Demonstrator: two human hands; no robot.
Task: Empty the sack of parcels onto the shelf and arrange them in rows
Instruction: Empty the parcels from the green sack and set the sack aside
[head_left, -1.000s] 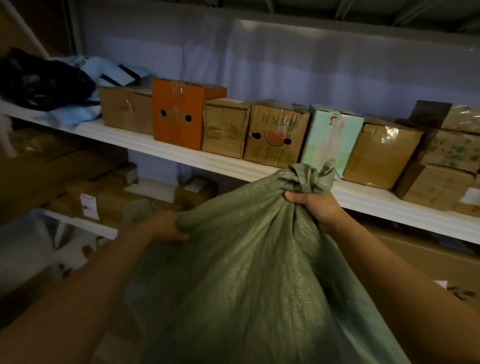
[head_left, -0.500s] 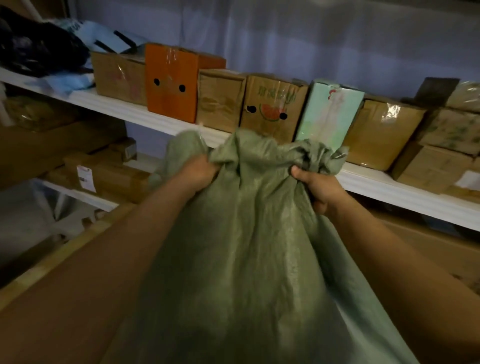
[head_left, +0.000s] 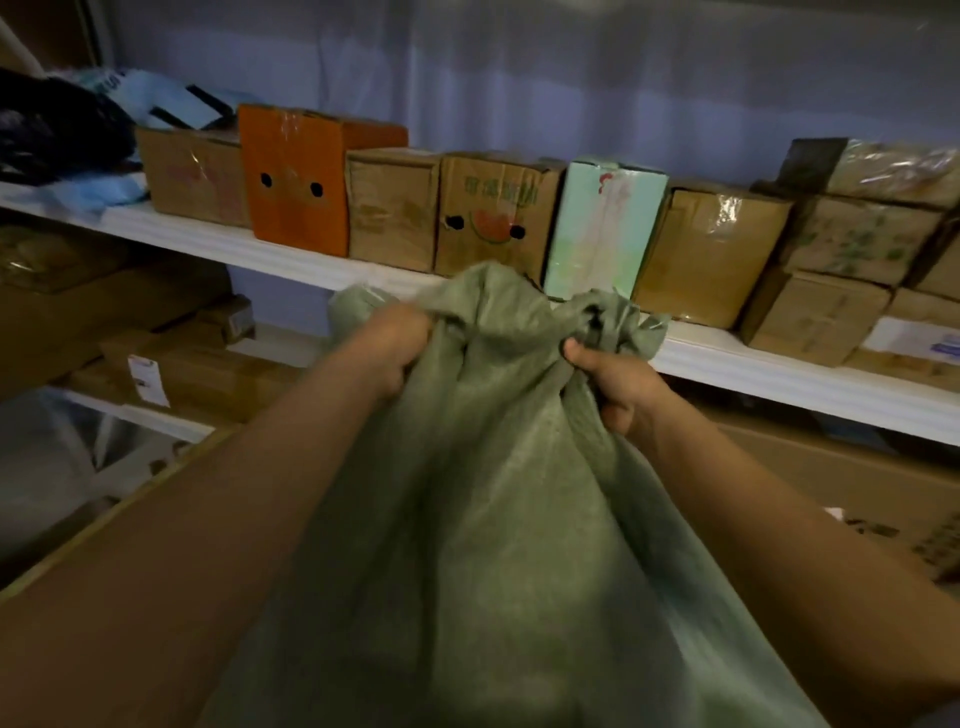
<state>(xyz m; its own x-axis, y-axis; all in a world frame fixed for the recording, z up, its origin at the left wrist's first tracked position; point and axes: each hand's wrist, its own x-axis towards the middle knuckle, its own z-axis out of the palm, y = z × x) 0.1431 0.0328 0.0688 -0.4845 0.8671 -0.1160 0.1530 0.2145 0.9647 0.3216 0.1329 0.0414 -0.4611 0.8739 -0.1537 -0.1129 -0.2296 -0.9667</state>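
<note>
A grey-green woven sack (head_left: 498, 519) hangs in front of me, its bunched top just below the edge of the white shelf (head_left: 779, 374). My left hand (head_left: 395, 343) grips the sack's upper left corner. My right hand (head_left: 618, 384) grips the gathered neck on the right. What the sack holds is hidden. A row of parcels stands along the shelf: a brown box (head_left: 192, 176), an orange box (head_left: 301, 176), two more brown boxes (head_left: 493, 213), a pale green carton (head_left: 602, 228) and a taped brown box (head_left: 711, 249).
Stacked brown boxes (head_left: 857, 249) fill the shelf's right end. Dark and blue bags (head_left: 67, 135) lie at its left end. A lower shelf (head_left: 156, 415) at left holds flat cartons with a white label. Large cardboard boxes (head_left: 852, 483) sit below at right.
My left hand rose from the sack's side to its top left corner. The sack's top came up to the shelf's edge. My right hand kept its grip on the neck.
</note>
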